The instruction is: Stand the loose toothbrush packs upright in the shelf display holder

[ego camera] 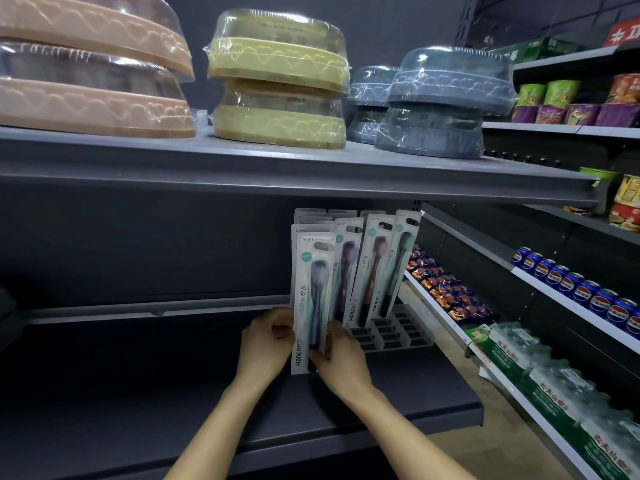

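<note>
A white toothbrush pack (312,299) with a blue-grey brush stands upright between both hands, in front of the display. My left hand (265,344) pinches its left edge near the bottom, and my right hand (341,355) grips its lower right edge. Behind it, several more toothbrush packs (372,268) stand upright, some leaning right, in a clear slotted display holder (398,332) on the dark shelf. The front right slots of the holder show nothing in them.
The dark shelf (138,375) stretches left of the holder. A shelf above (277,168) carries shrink-wrapped basin stacks (277,81). To the right run shelves of snack packs (446,289), blue cans (581,289) and bottled-water cases (554,386).
</note>
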{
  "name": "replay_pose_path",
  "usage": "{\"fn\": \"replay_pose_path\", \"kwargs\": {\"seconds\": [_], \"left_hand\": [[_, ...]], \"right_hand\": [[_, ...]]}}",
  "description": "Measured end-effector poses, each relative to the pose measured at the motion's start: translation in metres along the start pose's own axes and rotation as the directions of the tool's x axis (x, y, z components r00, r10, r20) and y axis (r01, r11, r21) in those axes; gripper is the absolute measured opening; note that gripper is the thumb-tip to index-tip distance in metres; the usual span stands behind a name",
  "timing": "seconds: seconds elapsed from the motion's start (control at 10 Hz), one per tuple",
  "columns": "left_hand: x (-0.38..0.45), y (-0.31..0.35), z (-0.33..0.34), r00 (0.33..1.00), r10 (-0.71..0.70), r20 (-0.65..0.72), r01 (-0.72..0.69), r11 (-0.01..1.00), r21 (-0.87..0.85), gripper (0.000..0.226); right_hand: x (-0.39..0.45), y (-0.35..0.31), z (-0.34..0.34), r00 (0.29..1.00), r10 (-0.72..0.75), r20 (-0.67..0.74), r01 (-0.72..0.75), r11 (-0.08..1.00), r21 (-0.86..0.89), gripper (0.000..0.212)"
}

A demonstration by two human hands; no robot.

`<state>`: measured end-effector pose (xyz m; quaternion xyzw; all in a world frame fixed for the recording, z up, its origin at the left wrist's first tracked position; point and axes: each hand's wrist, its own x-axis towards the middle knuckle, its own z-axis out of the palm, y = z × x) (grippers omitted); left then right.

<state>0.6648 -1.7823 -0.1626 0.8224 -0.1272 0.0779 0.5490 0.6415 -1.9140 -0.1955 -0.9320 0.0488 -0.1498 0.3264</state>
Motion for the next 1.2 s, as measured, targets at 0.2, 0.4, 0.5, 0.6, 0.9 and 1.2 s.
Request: {"fn": "replay_pose_path", "kwargs": {"seconds": [0.2,0.4,0.5,0.6,0.9,1.2], "left_hand": [[0.001,-0.002,0.002,1.000,-0.022,-0.018,0.022,1.000,0.018,0.026],[0.001,-0.002,0.004,0.999,-0.044,-0.020,0.044,0.999,0.030,0.026],[0.001,-0.001,0.003,0.999,-0.044,-0.017,0.045,0.998,0.034,0.025],[0.001,0.000,0.004,0.999,-0.043,-0.014,0.044,0.998,0.047,0.024],[-0.002,0.007,0.002,0.998,-0.061,-0.015,0.061,0.998,0.007,0.026],[-0.009,0.012,-0.002,0.995,-0.054,-0.085,0.053,0.998,-0.018,0.037]], "right_hand": [[-0.001,0.000,-0.001,1.000,0.020,0.008,-0.021,0.999,0.030,0.030],[0.000,-0.001,-0.002,0.999,0.043,0.028,-0.043,0.999,0.021,0.032],[-0.001,-0.002,-0.003,0.998,0.053,0.039,-0.054,0.998,0.033,0.035],[-0.002,-0.001,-0.005,0.998,0.046,0.041,-0.047,0.998,0.041,0.035],[-0.002,-0.003,-0.011,0.996,0.068,0.055,-0.070,0.997,0.043,0.036],[-0.006,-0.004,-0.022,0.998,0.063,-0.004,-0.063,0.997,0.050,0.046]]}}
